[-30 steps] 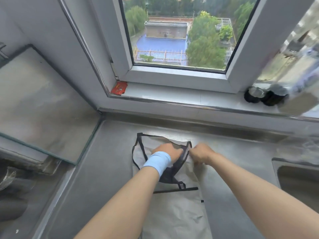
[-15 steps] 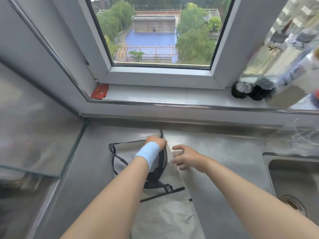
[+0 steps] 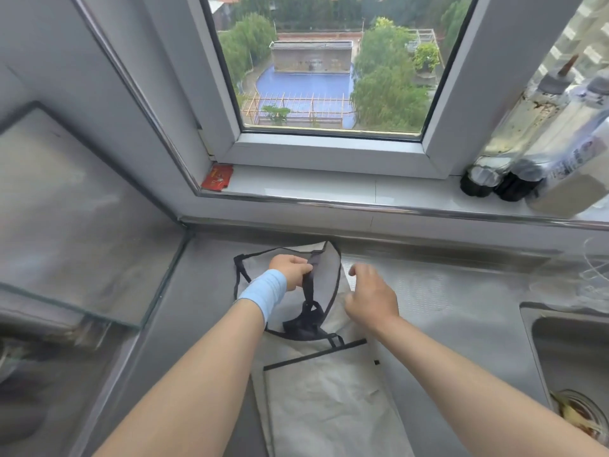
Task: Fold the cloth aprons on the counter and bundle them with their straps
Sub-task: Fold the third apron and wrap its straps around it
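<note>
From the head view, a pale grey apron (image 3: pixel 329 400) with dark edging lies flat on the steel counter (image 3: pixel 445 291). It runs from the near edge of the picture to just short of the far wall, at the centre of the scene. Its far part, the bib, is folded over toward the left, and a dark strap (image 3: pixel 309 288) runs down across it to a bunched knot of webbing.

The left hand (image 3: pixel 291 270), with a light blue wristband (image 3: pixel 263 290) on the wrist, lies on the bib. Its fingers are curled together and clamped around the strap near its far end.

The right hand (image 3: pixel 370 296) is just right of the bib, over the apron's right edge. Its fingers are loosely bent, slightly apart, and hold nothing. Whether it touches the cloth cannot be told.

To the right, a sink (image 3: pixel 576 351) is set into the counter. To the left, a glass panel (image 3: pixel 75 219) stands tilted above the counter.

On the far window sill (image 3: pixel 329 186), a small red packet (image 3: pixel 217 177) sits in the left corner. Several bottles (image 3: pixel 514 173) stand at the right end.
</note>
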A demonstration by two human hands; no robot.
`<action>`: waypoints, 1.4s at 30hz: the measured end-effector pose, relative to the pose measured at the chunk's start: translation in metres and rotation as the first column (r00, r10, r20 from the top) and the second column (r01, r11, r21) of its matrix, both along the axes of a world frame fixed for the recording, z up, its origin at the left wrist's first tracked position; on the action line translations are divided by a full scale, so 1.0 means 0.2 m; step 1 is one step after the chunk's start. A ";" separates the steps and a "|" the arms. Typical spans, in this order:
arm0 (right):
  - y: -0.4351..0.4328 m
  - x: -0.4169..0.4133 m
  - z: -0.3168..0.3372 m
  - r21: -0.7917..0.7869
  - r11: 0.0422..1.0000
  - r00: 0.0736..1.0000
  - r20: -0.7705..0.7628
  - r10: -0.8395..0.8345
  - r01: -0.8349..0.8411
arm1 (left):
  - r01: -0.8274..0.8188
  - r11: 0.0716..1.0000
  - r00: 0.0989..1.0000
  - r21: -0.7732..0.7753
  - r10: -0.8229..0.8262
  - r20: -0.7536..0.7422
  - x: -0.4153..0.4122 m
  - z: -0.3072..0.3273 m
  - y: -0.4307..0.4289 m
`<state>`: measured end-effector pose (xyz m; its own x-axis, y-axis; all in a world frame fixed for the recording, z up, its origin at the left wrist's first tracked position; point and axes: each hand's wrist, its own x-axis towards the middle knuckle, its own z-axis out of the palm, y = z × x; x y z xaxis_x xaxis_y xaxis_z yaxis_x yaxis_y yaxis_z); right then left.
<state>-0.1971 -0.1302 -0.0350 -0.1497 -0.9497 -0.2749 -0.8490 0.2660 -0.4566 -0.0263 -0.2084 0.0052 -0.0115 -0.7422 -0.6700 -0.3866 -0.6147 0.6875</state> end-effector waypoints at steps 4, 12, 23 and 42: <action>-0.06 0.23 0.09 -0.055 0.990 0.989 0.060 0.133 -0.130 | -0.020 0.998 0.982 -0.066 0.007 -0.188 0.09 0.07 -0.02; -0.29 0.36 0.25 0.317 0.945 0.682 0.675 -0.283 0.080 | 0.145 0.966 0.986 -0.213 -0.124 0.110 0.28 0.08 0.13; -0.32 0.30 0.26 0.320 0.945 0.606 0.738 -0.295 0.070 | 0.337 0.926 0.915 -0.167 -0.281 0.291 0.24 0.04 0.19; -0.31 0.45 0.06 0.054 0.996 0.826 0.556 -0.093 0.076 | 0.508 0.860 0.807 0.042 -0.493 0.325 0.33 -0.13 0.24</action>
